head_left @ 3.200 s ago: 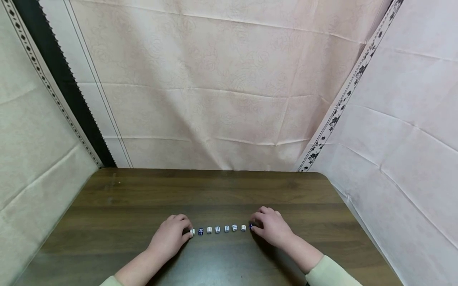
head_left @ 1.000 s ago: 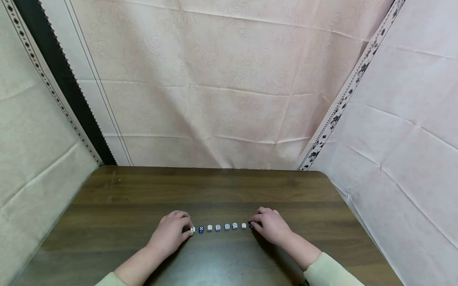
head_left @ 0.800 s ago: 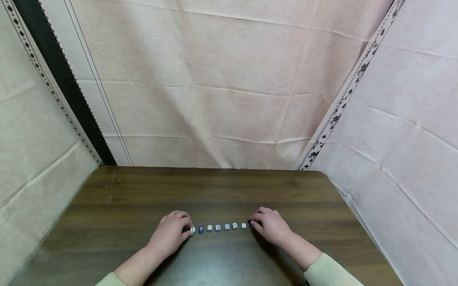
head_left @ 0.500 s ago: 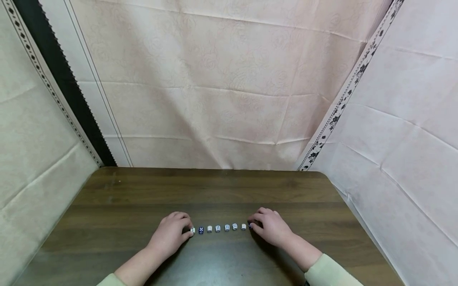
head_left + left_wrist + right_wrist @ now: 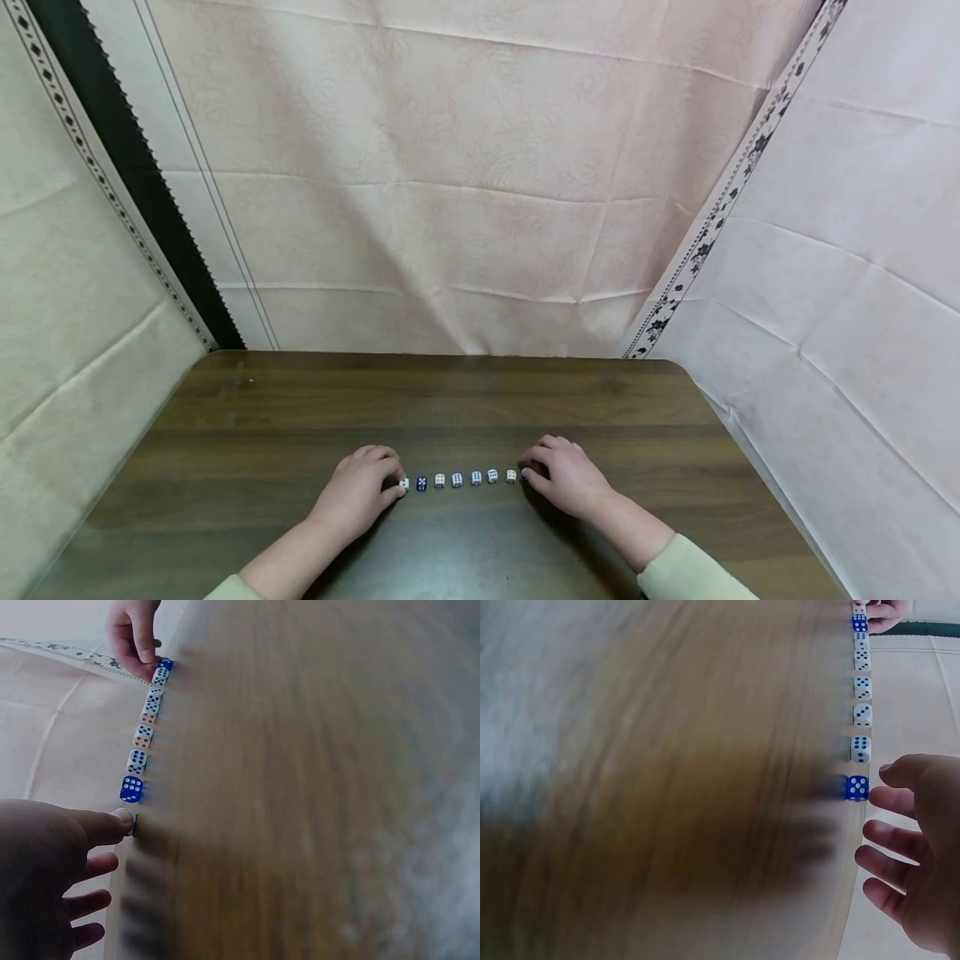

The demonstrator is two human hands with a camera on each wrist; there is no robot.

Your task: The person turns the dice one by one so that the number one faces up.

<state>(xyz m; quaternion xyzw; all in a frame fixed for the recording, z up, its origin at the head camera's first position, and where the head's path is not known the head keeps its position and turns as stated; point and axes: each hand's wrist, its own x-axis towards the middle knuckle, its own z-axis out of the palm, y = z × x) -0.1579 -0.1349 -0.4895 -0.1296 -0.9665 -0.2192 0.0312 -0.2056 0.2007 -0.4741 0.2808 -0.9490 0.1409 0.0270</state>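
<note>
Row of dice across the middle of a brown wooden table, mostly white with two blue. Left hand has thumb and finger pinching the white die on the left end. Right hand's fingers are loose, thumb off the blue die on the right end, one fingertip right by it. Pale cloth hangs behind.

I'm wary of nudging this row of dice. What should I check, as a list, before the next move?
1. Dice in one row: ok, eight roughly in line.
2. Neighbouring dice apart: ok.
3. End blue die resting on the table: ok.
4. Right hand clear of that die: cannot tell; a fingertip is at its edge.
5. Left hand off the end white die: not ok, pinching it.
</note>
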